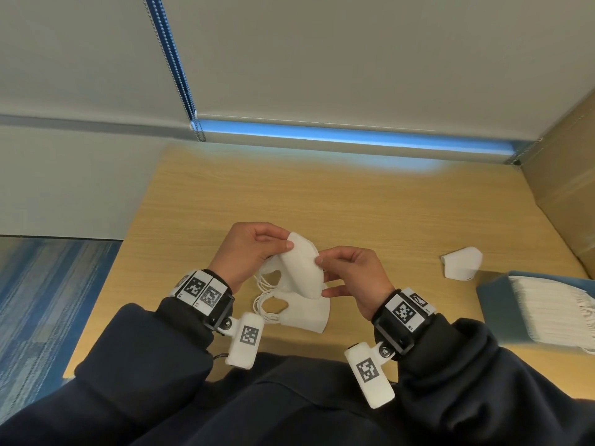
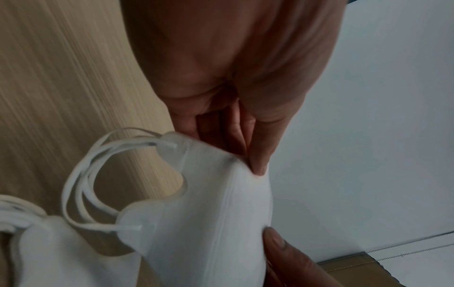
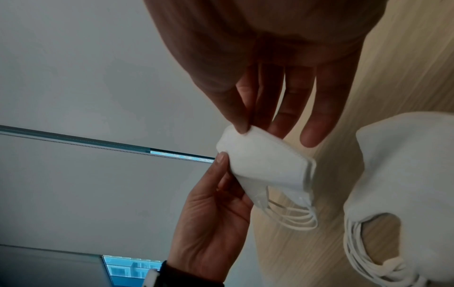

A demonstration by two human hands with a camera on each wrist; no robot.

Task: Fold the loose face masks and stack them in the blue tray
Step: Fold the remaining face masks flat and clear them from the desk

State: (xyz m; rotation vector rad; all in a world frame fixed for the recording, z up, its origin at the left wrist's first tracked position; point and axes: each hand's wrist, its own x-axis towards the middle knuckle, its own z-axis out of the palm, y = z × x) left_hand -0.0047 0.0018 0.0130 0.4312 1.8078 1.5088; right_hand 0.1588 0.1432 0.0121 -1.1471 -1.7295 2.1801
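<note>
Above the wooden table (image 1: 322,194) both hands hold one white face mask (image 1: 302,268), folded in half with its ear loops hanging on the left. My left hand (image 1: 285,241) pinches its far top corner between thumb and fingers. My right hand (image 1: 323,272) pinches the right edge, its other fingers straight. In the left wrist view the mask (image 2: 209,213) hangs below my left hand (image 2: 258,169). The right wrist view shows the mask (image 3: 265,167) pinched by my right hand (image 3: 243,130). The blue tray (image 1: 495,304) at the right holds a stack of folded masks (image 1: 547,310).
A few loose masks (image 1: 306,312) lie on the table right under the hands, and the same loose masks (image 3: 405,174) show in the right wrist view. One more mask (image 1: 462,263) lies beside the tray. A cardboard box (image 1: 566,188) stands along the table's right side.
</note>
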